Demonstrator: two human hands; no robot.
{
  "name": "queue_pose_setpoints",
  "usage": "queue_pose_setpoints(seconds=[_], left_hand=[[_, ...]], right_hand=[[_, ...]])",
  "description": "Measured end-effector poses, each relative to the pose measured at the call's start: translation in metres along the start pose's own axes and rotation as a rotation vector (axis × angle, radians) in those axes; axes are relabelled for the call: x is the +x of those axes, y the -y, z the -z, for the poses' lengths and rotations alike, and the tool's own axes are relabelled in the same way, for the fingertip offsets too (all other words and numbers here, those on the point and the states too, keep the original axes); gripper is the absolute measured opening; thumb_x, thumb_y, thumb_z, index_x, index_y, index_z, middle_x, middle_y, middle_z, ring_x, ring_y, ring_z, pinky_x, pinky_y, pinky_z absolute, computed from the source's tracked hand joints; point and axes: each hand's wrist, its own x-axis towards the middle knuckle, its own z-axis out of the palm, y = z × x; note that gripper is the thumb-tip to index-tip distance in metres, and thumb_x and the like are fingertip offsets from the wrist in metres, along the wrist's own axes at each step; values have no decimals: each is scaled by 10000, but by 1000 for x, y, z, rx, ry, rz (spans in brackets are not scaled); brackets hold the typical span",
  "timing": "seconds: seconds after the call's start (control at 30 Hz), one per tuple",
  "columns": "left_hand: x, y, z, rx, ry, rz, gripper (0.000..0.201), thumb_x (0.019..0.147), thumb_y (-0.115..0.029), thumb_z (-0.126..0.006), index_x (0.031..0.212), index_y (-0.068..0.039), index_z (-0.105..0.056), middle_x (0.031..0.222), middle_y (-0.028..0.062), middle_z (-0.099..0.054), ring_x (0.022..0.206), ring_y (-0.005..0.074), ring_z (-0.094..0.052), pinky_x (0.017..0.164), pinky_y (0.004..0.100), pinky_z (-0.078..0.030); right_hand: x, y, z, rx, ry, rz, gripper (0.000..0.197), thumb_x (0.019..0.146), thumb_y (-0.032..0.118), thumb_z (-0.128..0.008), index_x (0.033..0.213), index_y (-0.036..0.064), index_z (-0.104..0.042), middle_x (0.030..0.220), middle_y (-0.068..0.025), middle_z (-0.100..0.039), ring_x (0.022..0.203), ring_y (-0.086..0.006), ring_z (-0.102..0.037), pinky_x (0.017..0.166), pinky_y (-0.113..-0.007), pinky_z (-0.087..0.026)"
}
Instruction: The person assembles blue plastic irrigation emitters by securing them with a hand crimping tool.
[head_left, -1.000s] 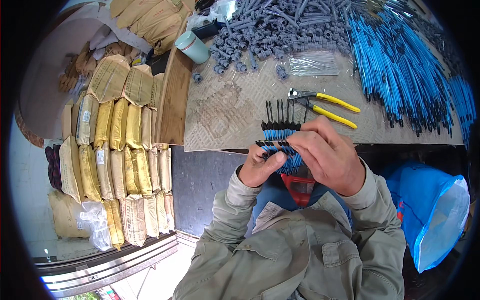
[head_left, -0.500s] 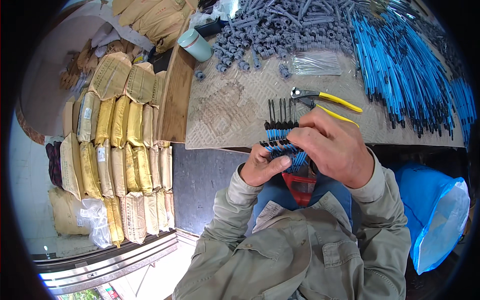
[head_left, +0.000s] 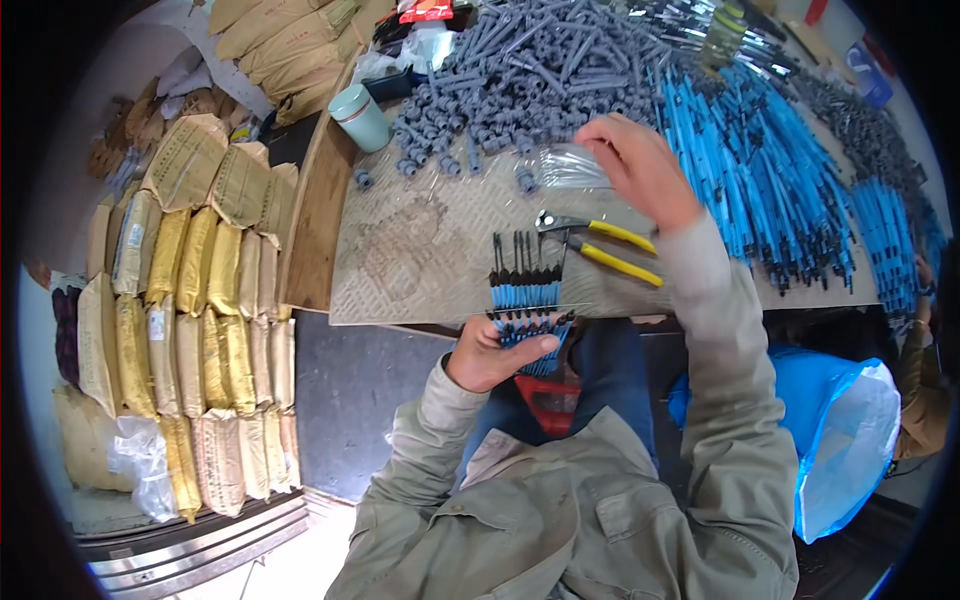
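One row of slim blue rods (head_left: 525, 294), black-tipped and too dense to count, is at the table's near edge, pinched by the fingers (head_left: 528, 351) of the left hand (head_left: 487, 358). The right hand (head_left: 645, 168) is over one sheaf of thin, glossy strips (head_left: 565, 172); whether it pinches any, I cannot tell. One pair of yellow-handled pliers (head_left: 610, 259) lies nearby.

Head-worn fisheye view down onto table (head_left: 400, 285)
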Motion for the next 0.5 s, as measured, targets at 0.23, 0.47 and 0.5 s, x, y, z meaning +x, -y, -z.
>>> queue_pose_setpoints(seconds=[0.23,0.47,0.5], left_hand=[[0,12,9,-90,-27,-62,250,804,-43,-679,1048,-13,-632,939,-12,-638,857,51,-546,758,219,-446],[3,4,12,-7,35,-12,241,810,38,-612,1041,10,-548,949,86,-627,1007,281,-606,866,395,-492],[3,6,13,-20,26,-29,233,811,3,-632,1037,4,-577,939,55,-631,950,206,-584,827,340,-475]], right_hand=[[16,-86,-44,-531,567,-212,171,770,195,-534,804,69,-644,814,-155,-629,782,-353,-610,686,-439,-496],[9,-76,-24,-273,180,33,48,803,74,-540,803,26,-541,887,-125,-605,672,-286,-596,637,-353,-480],[9,-56,-24,-264,189,26,48,803,74,-540,803,26,-541,887,-125,-605,672,-286,-596,637,-353,-480]])
